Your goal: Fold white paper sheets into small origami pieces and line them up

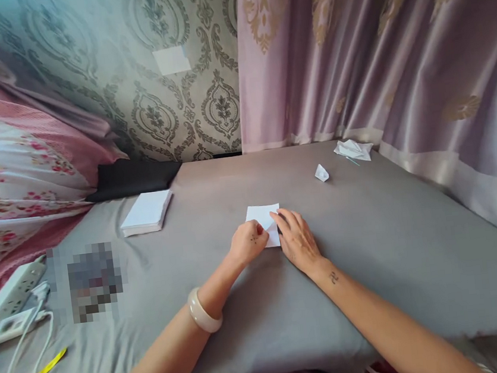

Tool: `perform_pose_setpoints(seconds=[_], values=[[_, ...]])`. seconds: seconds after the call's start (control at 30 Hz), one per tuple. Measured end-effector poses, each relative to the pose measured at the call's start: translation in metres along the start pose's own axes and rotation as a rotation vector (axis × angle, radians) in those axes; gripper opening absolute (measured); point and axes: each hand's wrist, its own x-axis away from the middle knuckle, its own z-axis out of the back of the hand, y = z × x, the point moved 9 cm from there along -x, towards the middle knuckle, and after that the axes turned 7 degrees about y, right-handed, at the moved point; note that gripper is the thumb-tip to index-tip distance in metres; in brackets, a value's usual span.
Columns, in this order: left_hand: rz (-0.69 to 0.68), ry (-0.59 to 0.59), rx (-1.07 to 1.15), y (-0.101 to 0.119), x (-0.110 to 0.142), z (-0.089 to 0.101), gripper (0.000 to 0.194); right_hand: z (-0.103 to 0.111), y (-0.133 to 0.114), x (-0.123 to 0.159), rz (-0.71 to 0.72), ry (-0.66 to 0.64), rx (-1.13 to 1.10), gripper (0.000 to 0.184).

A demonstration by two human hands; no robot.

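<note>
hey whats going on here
A person has both hands on a small white sheet on grey cloth: left hand curled over its lower left, right hand at its right edge. A white stack sits to the left, a small folded white piece farther off to the right.

White paper point(258, 214), grey tablecloth point(395, 253), gold-patterned mauve curtain point(351, 61), damask wallpaper point(185, 104), seemingly grey-green, pink-flowered white fabric point(7, 154).

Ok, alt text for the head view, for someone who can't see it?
A curled left hand and a bent-fingered right hand touch a small white paper sheet on a grey cloth-covered surface. Farther back lie a thick white paper stack on the left and, on the right, a small folded white paper piece and a crumpled white bundle.
</note>
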Motion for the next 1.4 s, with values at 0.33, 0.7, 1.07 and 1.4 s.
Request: perform_pose_setpoints(seconds=[0.33, 0.7, 1.07, 1.4], values=[[-0.399, -0.005, 0.126, -0.018, 0.009, 0.034, 0.063, -0.015, 0.011, 0.006, 0.09, -0.177, -0.108, 0.055], [-0.662, -0.176, 0.035, 0.002, 0.024, -0.003, 0.035, -0.016, 0.015, 0.013, 0.099, -0.276, -0.188, 0.049], [-0.092, -0.029, 0.107, -0.019, 0.009, 0.016, 0.035, -0.009, 0.032, 0.005, -0.164, -0.308, -0.285, 0.025], [0.067, -0.026, 0.254, -0.035, -0.003, 0.011, 0.03, -0.022, 0.049, 0.004, -0.384, -0.271, -0.262, 0.023]])
